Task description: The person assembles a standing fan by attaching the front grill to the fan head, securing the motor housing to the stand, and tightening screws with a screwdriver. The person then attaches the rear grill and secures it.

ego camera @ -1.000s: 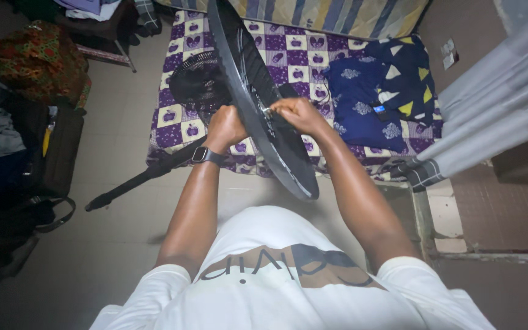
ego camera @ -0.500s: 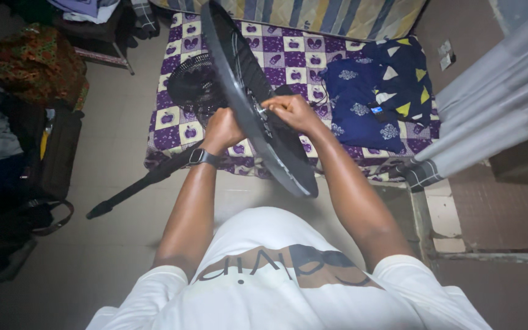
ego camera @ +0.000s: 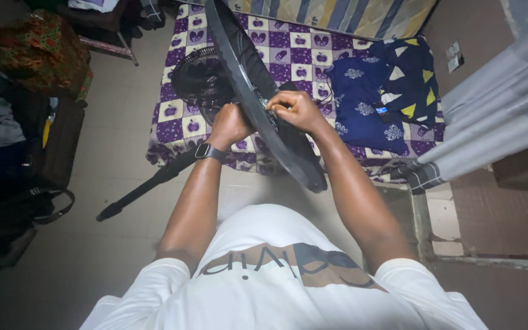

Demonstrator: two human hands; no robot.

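I hold a large round black fan grille [ego camera: 249,79] edge-on in front of me, tilted from top left to bottom right. My left hand [ego camera: 229,125], with a dark watch on the wrist, grips the left face of the grille near its middle. My right hand [ego camera: 296,110] pinches something small at the grille's hub from the right side; what it pinches is too small to make out. A second black fan grille [ego camera: 198,79] lies flat on the purple and white checked mat [ego camera: 288,52] behind my hands.
A black fan pole [ego camera: 148,186] lies on the floor at the mat's left edge. Dark blue patterned cloth [ego camera: 377,91] and a small device lie on the mat. Bags and clothes [ego camera: 25,122] pile at the left. Grey curtain folds [ego camera: 496,116] hang at the right.
The grille has shifted slightly right and tilted a little; both hands stay at its hub, drawn closer together. The camera view has moved a bit.
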